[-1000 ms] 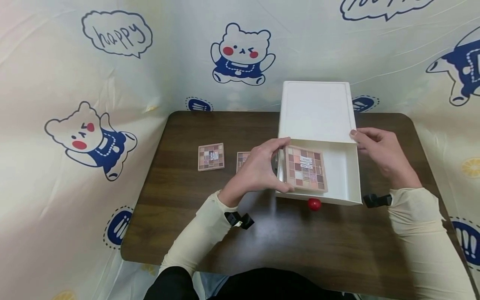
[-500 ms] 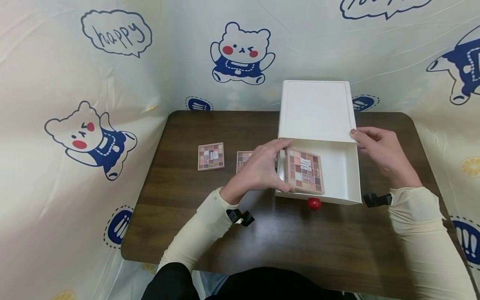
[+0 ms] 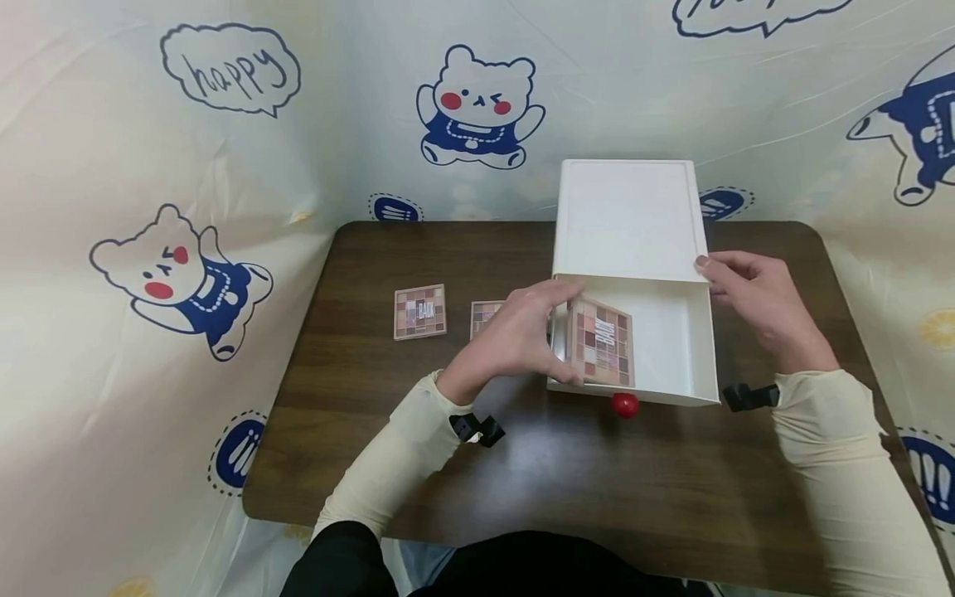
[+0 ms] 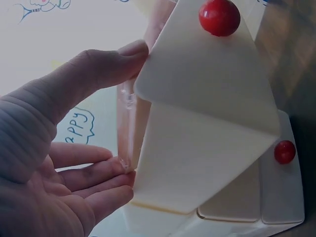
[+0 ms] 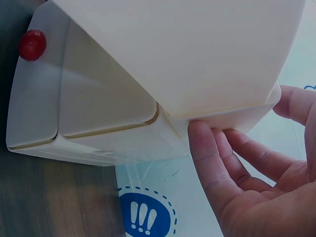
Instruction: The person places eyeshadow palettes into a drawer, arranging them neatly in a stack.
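A white drawer box (image 3: 630, 217) stands at the back right of the table, its top drawer (image 3: 675, 340) pulled out toward me. My left hand (image 3: 518, 332) holds an eyeshadow palette (image 3: 603, 342) by its left side, thumb at the near end and fingers at the far end. Tilted, the palette sits over the left part of that drawer; its checked pink and brown face shows. In the left wrist view only a clear edge of the palette (image 4: 127, 131) is seen beside the drawer front. My right hand (image 3: 764, 303) grips the box's right side at its front top corner.
Two smaller checked palettes lie on the dark table: one palette (image 3: 420, 312) at left, another palette (image 3: 482, 315) partly behind my left hand. A red knob (image 3: 625, 405) sticks out from the open drawer. A lower drawer has a red knob (image 5: 32, 45). A printed curtain (image 3: 477, 191) hangs behind.
The palette in my left hand has turned steeper and its right edge has shifted left within the drawer. My right hand stays on the box.
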The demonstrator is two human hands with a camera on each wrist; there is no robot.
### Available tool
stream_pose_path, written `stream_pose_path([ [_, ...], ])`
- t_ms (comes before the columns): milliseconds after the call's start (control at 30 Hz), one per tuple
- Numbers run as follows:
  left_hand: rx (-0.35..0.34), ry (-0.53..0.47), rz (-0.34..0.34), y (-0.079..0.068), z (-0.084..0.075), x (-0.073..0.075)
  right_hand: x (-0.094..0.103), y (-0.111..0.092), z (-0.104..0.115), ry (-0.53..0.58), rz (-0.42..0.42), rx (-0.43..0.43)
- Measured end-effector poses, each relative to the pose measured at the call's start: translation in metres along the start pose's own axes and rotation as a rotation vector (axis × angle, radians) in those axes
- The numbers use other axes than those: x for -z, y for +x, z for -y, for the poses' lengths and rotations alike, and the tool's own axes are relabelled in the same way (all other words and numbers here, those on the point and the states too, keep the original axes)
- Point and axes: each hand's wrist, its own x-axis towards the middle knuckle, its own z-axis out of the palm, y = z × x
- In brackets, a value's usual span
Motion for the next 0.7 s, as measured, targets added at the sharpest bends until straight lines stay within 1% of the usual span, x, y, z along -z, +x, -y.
stream_pose_path([
  [167, 0.027, 0.028, 0.03, -0.0018, -0.001, 0.0026, -0.0014, 0.0008, 0.0002, 0.001, -0.002, -0.002],
  [533, 0.026, 0.063, 0.045, -0.0035, 0.0004, 0.004, -0.0029, -0.0007, 0.0009, 0.003, -0.006, 0.003],
  [700, 0.024, 0.06, 0.053, -0.0039, 0.0002, 0.0043, -0.0027, -0.0007, 0.0, 0.005, -0.009, 0.008],
])
